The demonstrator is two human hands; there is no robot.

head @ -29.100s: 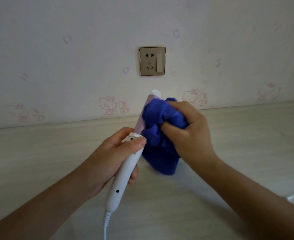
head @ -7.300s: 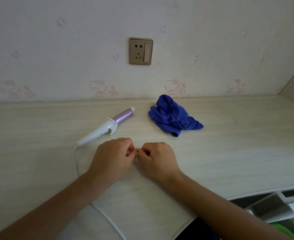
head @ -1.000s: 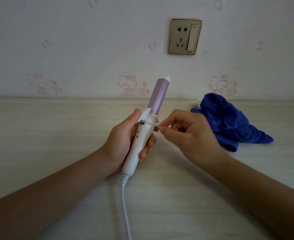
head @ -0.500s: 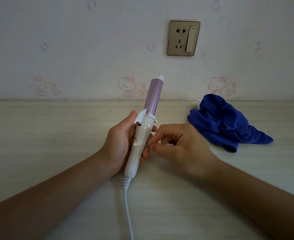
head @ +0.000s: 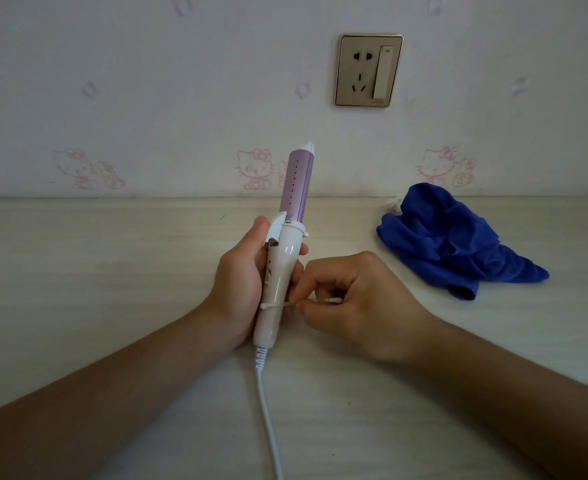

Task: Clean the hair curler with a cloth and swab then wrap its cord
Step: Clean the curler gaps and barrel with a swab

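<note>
Now the left hand [head: 240, 289] grips the hair curler [head: 280, 271] upright, fingers wrapped round its handle. Right hand [head: 358, 303] fingers pinch a cotton swab [head: 275, 305] against the handle; blue cloth [head: 455, 242] lies on the table [head: 112, 271].

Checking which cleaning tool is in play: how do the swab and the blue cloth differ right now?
The swab is pinched in the right hand, lying level across the curler's white handle; the blue cloth lies crumpled on the table, touched by neither hand. The swab is thin, stiff and white; the cloth is soft, bulky and blue.
</note>
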